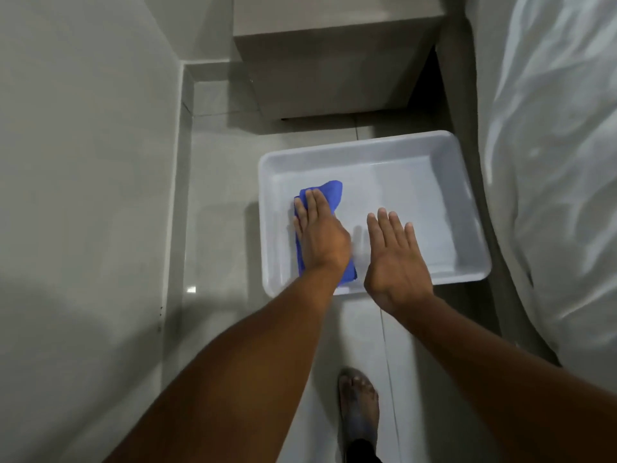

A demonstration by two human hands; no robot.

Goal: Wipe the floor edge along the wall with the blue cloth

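A blue cloth lies folded at the left side of a white plastic tray on the floor. My left hand rests flat on top of the cloth, fingers straight, covering its middle. My right hand hovers flat and open over the tray's near middle, holding nothing. The floor edge along the wall runs down the left, a pale skirting strip beside the glossy tiles.
A wall fills the left. A boxy cabinet stands at the far end of the narrow floor. A bed with white sheets borders the right. My foot stands on the tiles near the bottom.
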